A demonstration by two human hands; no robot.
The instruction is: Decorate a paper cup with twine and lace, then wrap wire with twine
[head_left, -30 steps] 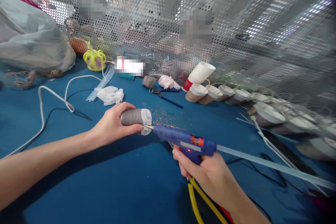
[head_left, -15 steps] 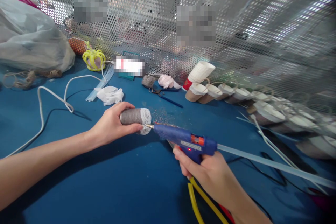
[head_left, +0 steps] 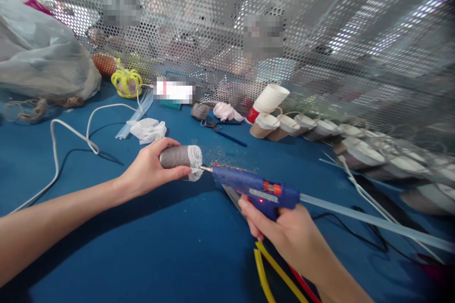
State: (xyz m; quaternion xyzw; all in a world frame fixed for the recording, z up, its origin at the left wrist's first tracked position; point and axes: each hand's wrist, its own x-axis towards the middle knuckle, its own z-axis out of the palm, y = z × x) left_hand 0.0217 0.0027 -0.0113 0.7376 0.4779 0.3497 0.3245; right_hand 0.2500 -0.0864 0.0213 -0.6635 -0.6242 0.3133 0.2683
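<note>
My left hand point(head_left: 151, 163) is wrapped round a small cup point(head_left: 174, 156) wound with grey twine, tilted on its side. White crumpled fabric point(head_left: 195, 156) covers the cup's end facing right. My right hand point(head_left: 280, 232) grips a blue hot glue gun point(head_left: 245, 182) by its handle, a small red light glowing on its side. The gun's metal nozzle point(head_left: 206, 169) points left, close by the white fabric; whether it touches cannot be made out. A long clear glue stick point(head_left: 355, 215) juts from the gun's rear. Beneath the gun lies a tool with yellow handles point(head_left: 265, 274), partly hidden.
Several twine-handled cups point(head_left: 265, 123) line the right side below a perforated metal screen point(head_left: 213, 38). Blue-handled pliers point(head_left: 227, 137), a grey twine ball point(head_left: 200, 111) and white fabric point(head_left: 147, 130) lie behind my hands. A white cable point(head_left: 55, 151) loops at left near a plastic bag point(head_left: 42, 47).
The glue gun has shifted slightly right, its nozzle drawing back a little from the cup's fabric end. My left hand and the cup have moved slightly left in view.
</note>
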